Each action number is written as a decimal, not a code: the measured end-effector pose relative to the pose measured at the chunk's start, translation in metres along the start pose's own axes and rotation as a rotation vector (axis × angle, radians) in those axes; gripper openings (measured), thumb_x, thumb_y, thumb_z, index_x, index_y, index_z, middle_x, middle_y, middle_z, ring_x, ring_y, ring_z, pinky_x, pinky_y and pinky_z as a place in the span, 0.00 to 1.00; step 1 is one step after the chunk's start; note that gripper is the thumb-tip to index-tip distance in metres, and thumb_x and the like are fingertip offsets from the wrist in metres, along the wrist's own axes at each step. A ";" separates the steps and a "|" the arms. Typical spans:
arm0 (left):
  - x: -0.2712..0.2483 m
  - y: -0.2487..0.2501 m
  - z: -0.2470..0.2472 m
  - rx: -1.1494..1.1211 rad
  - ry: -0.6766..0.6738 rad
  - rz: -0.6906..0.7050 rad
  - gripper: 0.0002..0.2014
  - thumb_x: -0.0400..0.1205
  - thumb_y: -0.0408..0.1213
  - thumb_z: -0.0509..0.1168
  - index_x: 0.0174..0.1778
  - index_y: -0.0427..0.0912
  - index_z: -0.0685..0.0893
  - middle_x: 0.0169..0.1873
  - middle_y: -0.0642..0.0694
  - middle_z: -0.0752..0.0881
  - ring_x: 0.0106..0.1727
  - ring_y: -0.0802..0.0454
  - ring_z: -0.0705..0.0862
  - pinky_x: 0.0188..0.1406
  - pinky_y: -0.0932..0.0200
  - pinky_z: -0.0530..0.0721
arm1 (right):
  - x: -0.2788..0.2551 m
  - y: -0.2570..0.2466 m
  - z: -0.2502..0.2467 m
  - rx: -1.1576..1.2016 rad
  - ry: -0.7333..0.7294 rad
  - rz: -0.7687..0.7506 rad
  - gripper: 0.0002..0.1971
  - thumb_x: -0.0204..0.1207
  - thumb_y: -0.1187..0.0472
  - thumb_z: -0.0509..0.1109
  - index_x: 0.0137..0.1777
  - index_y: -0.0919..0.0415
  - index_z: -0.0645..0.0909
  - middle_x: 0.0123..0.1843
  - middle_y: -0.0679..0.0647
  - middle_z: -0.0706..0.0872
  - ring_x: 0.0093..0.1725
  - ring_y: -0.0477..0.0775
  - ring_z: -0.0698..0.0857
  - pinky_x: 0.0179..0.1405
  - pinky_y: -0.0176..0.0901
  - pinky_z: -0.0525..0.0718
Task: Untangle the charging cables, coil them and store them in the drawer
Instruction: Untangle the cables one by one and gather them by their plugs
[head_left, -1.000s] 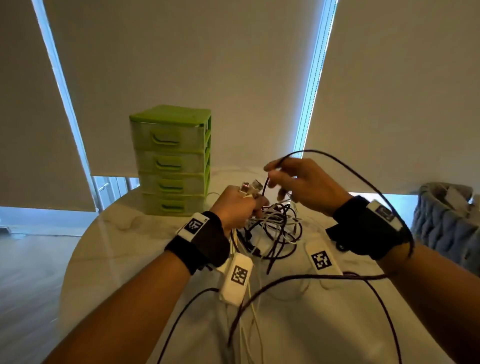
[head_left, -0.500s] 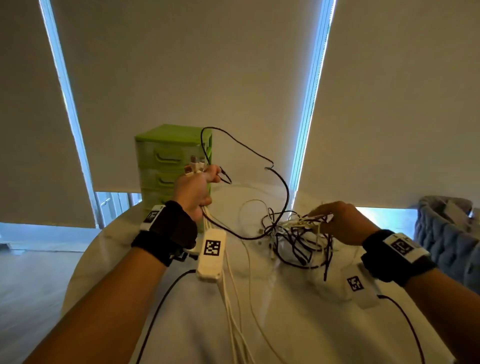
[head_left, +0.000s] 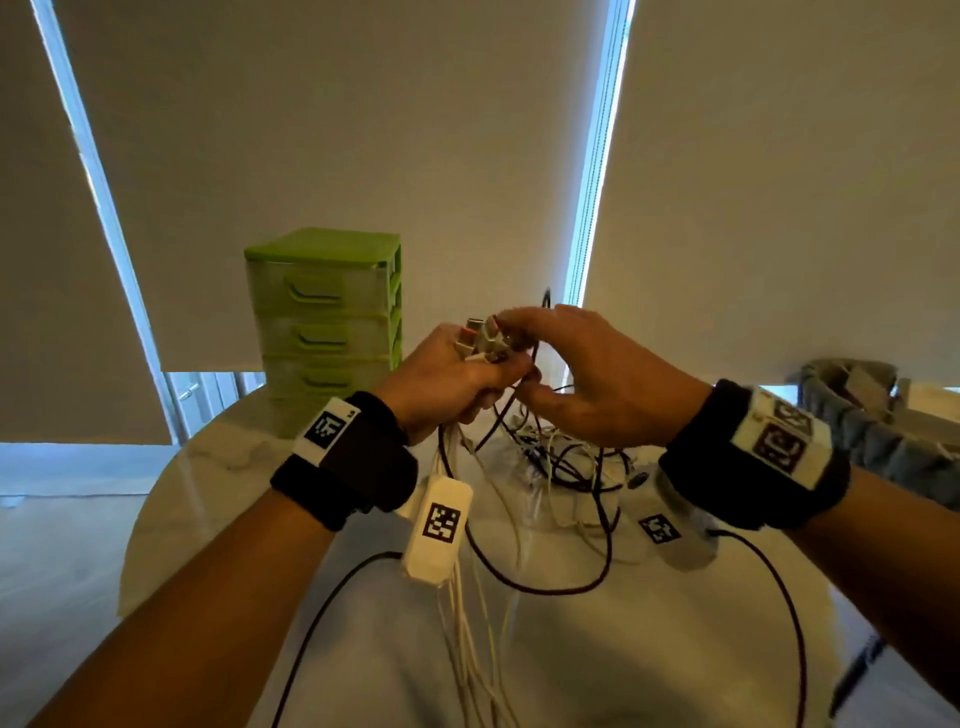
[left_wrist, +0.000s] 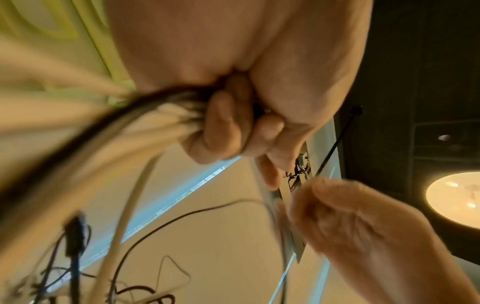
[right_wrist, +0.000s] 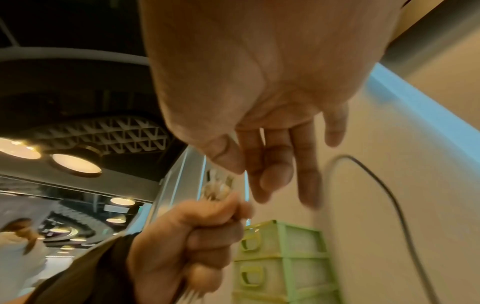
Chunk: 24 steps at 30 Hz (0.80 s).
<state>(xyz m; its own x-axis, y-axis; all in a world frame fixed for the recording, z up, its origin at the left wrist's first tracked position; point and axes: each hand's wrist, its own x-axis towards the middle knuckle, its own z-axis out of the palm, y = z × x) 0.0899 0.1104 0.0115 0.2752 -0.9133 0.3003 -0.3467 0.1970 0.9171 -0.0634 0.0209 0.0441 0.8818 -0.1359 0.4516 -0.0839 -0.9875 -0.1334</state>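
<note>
My left hand grips a bunch of cable ends in its fist, and their plugs stick out above it. Several white cables and a dark one hang from this hand to the table. My right hand is against the plugs and pinches a black cable whose plug end stands up behind the fingers. In the right wrist view this cable arcs away past the fingers. A tangle of black and white cables lies on the table below both hands.
A green drawer unit with several shut drawers stands at the back left of the round white table. A grey padded seat is at the right edge. Window blinds hang close behind the table.
My left hand has swung back from the left to the middle with its bunch. My right hand has risen off the tangle and met it, bringing a black cable end.
</note>
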 end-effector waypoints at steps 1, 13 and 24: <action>-0.002 -0.005 0.002 0.000 0.049 -0.003 0.12 0.83 0.37 0.68 0.33 0.47 0.88 0.19 0.52 0.70 0.21 0.57 0.64 0.20 0.62 0.61 | -0.004 0.003 -0.007 -0.012 -0.030 0.056 0.11 0.81 0.56 0.66 0.61 0.55 0.82 0.51 0.49 0.87 0.50 0.46 0.83 0.55 0.35 0.74; -0.031 -0.010 0.048 -0.152 0.020 -0.069 0.11 0.85 0.27 0.60 0.44 0.49 0.80 0.17 0.58 0.68 0.20 0.60 0.63 0.18 0.63 0.63 | -0.023 -0.019 0.000 0.217 -0.084 0.202 0.26 0.84 0.41 0.54 0.81 0.43 0.62 0.72 0.49 0.76 0.63 0.44 0.78 0.51 0.27 0.74; -0.064 -0.023 0.097 -0.291 0.058 -0.120 0.09 0.85 0.44 0.55 0.42 0.49 0.77 0.27 0.55 0.79 0.29 0.54 0.75 0.28 0.61 0.73 | -0.081 -0.052 0.026 0.325 -0.066 0.415 0.30 0.85 0.42 0.53 0.85 0.49 0.53 0.81 0.50 0.67 0.68 0.37 0.70 0.58 0.25 0.71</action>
<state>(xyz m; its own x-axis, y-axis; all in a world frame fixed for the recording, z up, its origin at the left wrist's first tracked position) -0.0064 0.1298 -0.0547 0.3522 -0.9159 0.1926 -0.0397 0.1910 0.9808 -0.1184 0.0855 -0.0084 0.8335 -0.4939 0.2476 -0.2927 -0.7748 -0.5604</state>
